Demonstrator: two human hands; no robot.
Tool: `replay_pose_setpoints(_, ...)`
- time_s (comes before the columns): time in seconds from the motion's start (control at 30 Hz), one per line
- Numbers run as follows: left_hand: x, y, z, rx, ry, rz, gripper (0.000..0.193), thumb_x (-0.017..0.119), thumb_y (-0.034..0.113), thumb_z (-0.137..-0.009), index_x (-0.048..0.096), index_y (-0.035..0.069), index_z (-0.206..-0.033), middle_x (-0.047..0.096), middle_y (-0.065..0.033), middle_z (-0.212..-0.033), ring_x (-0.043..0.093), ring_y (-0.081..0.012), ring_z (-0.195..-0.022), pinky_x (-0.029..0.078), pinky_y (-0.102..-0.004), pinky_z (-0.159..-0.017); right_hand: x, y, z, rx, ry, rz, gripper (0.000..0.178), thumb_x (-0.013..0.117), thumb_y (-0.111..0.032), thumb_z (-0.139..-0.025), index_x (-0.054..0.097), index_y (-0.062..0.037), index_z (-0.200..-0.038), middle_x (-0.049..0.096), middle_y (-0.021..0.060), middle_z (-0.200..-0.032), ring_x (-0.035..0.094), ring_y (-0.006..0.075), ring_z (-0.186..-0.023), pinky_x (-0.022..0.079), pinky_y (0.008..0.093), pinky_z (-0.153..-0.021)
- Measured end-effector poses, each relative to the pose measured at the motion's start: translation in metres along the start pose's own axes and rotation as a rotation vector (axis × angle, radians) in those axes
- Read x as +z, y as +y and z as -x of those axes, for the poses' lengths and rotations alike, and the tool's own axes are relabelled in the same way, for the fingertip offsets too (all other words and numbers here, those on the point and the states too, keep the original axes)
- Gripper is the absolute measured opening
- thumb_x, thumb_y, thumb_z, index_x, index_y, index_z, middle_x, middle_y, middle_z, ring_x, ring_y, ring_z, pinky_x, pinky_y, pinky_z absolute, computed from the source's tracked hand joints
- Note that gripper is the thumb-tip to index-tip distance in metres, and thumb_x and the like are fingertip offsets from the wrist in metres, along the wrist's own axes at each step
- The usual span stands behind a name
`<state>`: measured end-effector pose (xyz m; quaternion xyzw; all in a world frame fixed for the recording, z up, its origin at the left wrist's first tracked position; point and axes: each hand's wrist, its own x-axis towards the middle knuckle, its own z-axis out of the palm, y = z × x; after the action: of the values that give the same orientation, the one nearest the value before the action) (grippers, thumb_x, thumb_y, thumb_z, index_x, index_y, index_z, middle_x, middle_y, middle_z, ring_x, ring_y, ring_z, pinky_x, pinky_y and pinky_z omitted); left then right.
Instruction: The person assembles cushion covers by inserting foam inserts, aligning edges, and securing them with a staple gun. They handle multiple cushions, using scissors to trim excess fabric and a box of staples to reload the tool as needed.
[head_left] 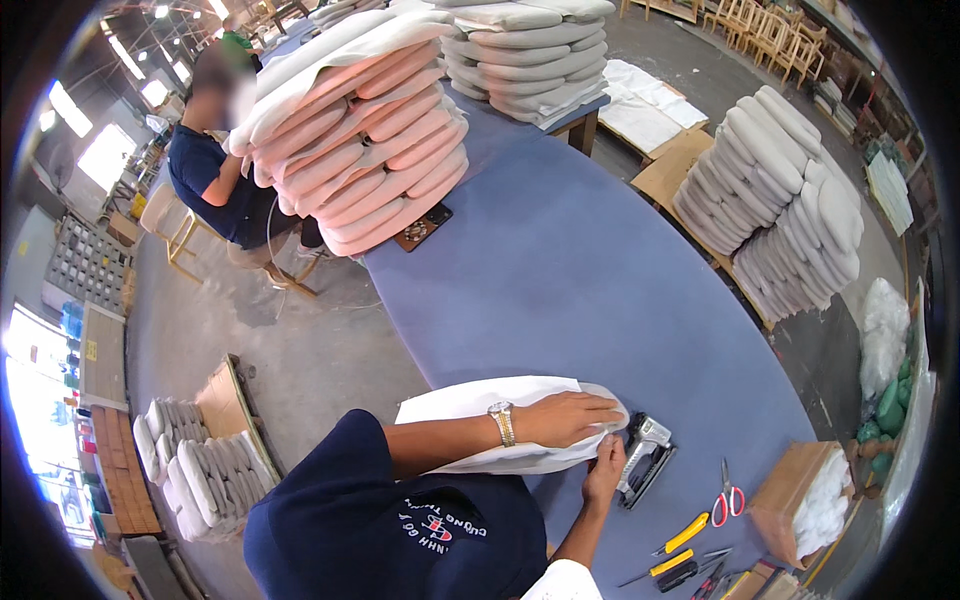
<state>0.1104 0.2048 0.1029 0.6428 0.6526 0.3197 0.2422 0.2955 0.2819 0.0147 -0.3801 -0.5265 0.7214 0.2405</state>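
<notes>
A seat cushion (470, 400) with a white sheet on top and a grey fabric edge lies at the table's near side, against my body. My left hand (568, 418), a watch on its wrist, is stretched out flat across the cushion's right part. At the cushion's right end my right hand (604, 470) has its fingers closed on the grey fabric edge; the fingertips are partly hidden. Just right of that hand a silver and black staple gun (646, 460) rests on the blue table (560, 280), apart from the cushion.
Red-handled scissors (728, 500), a yellow utility knife (686, 534) and several hand tools lie at the near right, beside a cardboard box (785, 500) of white stuffing. Tall cushion stacks (360, 150) stand on the far table. Beyond them, at left, a person (215, 165) sits.
</notes>
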Motion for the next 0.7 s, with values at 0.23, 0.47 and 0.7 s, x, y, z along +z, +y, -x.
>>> replay_pose_setpoints(0.23, 0.021, -0.022, -0.011, 0.176, 0.02, -0.082, 0.03, 0.057, 0.013, -0.097, 0.069, 0.007, -0.124, 0.063, -0.0175, -0.137, 0.059, -0.0334, -0.128, 0.047, -0.0447, -0.106, 0.007, 0.001, 0.007, -0.02, 0.071, 0.069, 0.041, 0.045, -0.023, -0.109, 0.059, 0.0031, -0.137, 0.062, 0.0132, -0.137, 0.057, 0.0199, -0.126, 0.043, 0.0343, -0.109)
replay_pose_setpoints(0.47, 0.009, 0.012, -0.015, 0.138, 0.016, -0.058, 0.031, 0.064, 0.0, -0.091, 0.073, 0.01, -0.119, 0.066, -0.0126, -0.134, 0.066, -0.0314, -0.114, 0.053, -0.0386, -0.094, -0.034, -0.044, 0.047, -0.108, 0.266, 0.48, 0.027, 0.068, -0.031, -0.097, 0.067, -0.0044, -0.102, 0.066, 0.008, -0.085, 0.061, 0.0181, -0.073, 0.05, 0.0347, -0.068)
replay_pose_setpoints(0.7, 0.014, 0.013, -0.022, 0.08, 0.014, 0.001, 0.036, 0.062, 0.003, -0.094, 0.065, 0.005, -0.13, 0.066, -0.0145, -0.133, 0.066, -0.0332, -0.116, 0.051, -0.0387, -0.099, -0.231, 0.031, 0.085, -0.025, 0.989, 0.638, 0.026, 0.072, -0.021, -0.09, 0.066, -0.0053, -0.111, 0.073, 0.0126, -0.106, 0.071, 0.0279, -0.097, 0.056, 0.0388, -0.086)
